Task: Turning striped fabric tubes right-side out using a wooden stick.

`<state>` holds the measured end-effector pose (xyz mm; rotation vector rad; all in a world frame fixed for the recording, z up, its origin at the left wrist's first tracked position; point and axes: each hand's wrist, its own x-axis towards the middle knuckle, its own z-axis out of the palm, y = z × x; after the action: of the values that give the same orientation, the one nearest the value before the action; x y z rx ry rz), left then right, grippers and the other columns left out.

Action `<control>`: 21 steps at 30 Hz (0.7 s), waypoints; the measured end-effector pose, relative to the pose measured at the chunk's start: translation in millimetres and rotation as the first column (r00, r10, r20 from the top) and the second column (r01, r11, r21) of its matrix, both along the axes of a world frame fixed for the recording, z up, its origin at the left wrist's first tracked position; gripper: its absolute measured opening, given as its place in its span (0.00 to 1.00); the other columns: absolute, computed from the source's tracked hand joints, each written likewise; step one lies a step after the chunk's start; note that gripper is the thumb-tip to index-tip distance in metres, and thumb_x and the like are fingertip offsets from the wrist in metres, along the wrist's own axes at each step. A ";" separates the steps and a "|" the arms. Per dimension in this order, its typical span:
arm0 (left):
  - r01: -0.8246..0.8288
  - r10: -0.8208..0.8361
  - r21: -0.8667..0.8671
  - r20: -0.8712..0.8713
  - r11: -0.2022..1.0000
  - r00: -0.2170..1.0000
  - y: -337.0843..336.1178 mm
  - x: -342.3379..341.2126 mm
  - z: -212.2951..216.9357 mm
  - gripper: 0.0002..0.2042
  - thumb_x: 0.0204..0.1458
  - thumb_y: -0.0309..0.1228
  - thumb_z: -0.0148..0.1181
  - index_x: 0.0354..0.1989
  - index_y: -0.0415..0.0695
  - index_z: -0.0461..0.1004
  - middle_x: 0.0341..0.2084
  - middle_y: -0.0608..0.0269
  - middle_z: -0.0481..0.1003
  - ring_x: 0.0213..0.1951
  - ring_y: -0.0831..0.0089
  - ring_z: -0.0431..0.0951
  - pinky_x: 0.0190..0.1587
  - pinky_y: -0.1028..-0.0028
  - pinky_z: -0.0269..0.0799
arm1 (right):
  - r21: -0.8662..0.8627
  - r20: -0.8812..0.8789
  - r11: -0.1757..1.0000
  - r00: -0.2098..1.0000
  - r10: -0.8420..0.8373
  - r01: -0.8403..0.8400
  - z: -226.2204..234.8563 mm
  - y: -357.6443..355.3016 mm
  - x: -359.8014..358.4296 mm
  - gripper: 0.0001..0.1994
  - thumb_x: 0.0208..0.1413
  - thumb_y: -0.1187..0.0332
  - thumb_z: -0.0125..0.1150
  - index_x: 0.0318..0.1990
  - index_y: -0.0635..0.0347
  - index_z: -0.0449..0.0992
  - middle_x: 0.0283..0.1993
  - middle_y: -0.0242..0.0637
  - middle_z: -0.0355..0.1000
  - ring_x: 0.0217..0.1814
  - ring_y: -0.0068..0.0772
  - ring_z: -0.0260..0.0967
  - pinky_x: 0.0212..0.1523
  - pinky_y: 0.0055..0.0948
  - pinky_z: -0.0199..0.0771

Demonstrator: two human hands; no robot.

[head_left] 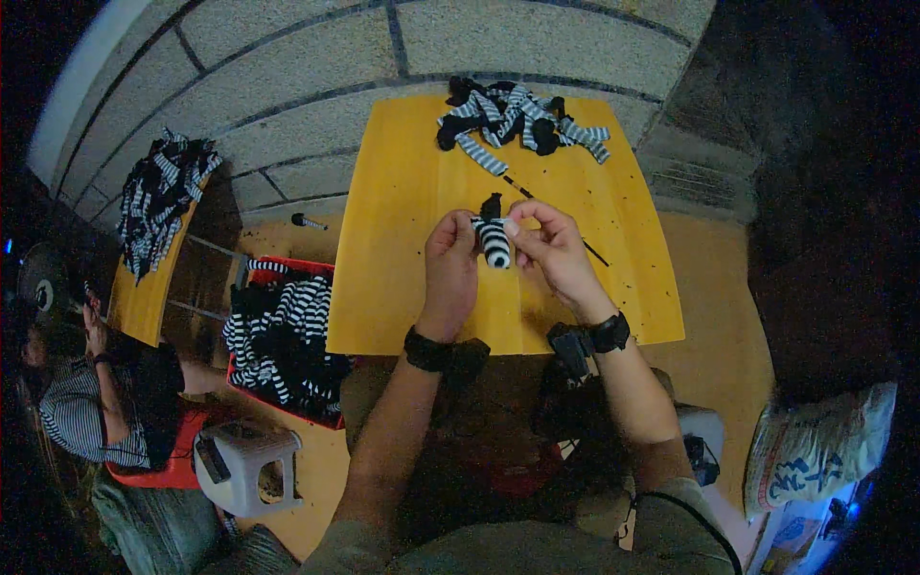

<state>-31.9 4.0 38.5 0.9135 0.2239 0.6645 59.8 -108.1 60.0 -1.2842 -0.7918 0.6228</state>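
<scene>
Over the yellow table, a black-and-white striped sock is stretched between my hands, its bunched black end pointing away from me. My left hand pinches its left edge between thumb and fingers. On the opposite edge, my right hand grips it the same way. A thin dark rod lies on the tabletop, running behind my right hand. Farther off, a loose pile of striped and black socks covers the table's far edge.
To the left, a red crate overflows with striped socks. A second yellow table bears another heap, with a seated person beside it. A white stool stands nearby. A printed sack is at the right; a stone-block wall rises behind.
</scene>
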 end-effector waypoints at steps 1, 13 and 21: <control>-0.015 0.016 0.054 -0.032 0.998 0.999 3.2 -1.4 -2.8 0.08 0.60 0.31 0.47 0.31 0.41 0.68 0.25 0.74 0.67 0.29 0.85 0.66 0.35 0.82 0.63 | 0.012 -0.057 0.999 0.998 0.036 -0.035 3.7 -0.6 -4.0 0.07 0.61 0.68 0.51 0.44 0.57 0.65 0.25 0.23 0.65 0.13 0.14 0.56 0.14 0.15 0.55; 0.001 -0.013 0.103 0.113 0.995 0.994 -29.3 1.1 1.9 0.05 0.56 0.28 0.49 0.33 0.41 0.69 0.28 0.73 0.69 0.33 0.84 0.67 0.37 0.81 0.63 | 0.347 -0.595 0.876 0.643 0.482 -0.335 15.3 -15.8 -17.7 0.09 0.62 0.68 0.48 0.49 0.53 0.65 0.27 0.21 0.65 0.10 0.11 0.48 0.10 0.14 0.44; -0.122 0.168 0.399 -0.081 0.909 0.983 0.3 -0.1 -1.3 0.12 0.63 0.33 0.44 0.30 0.40 0.66 0.24 0.74 0.64 0.30 0.85 0.63 0.34 0.81 0.61 | -0.032 0.032 0.998 0.999 -0.043 0.044 24.1 -7.1 -11.5 0.05 0.59 0.69 0.54 0.40 0.57 0.66 0.26 0.23 0.67 0.14 0.11 0.57 0.15 0.13 0.55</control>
<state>-32.0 4.3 37.1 1.3334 0.2673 0.8133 48.2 -115.1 84.1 -1.3407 -0.7794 0.5842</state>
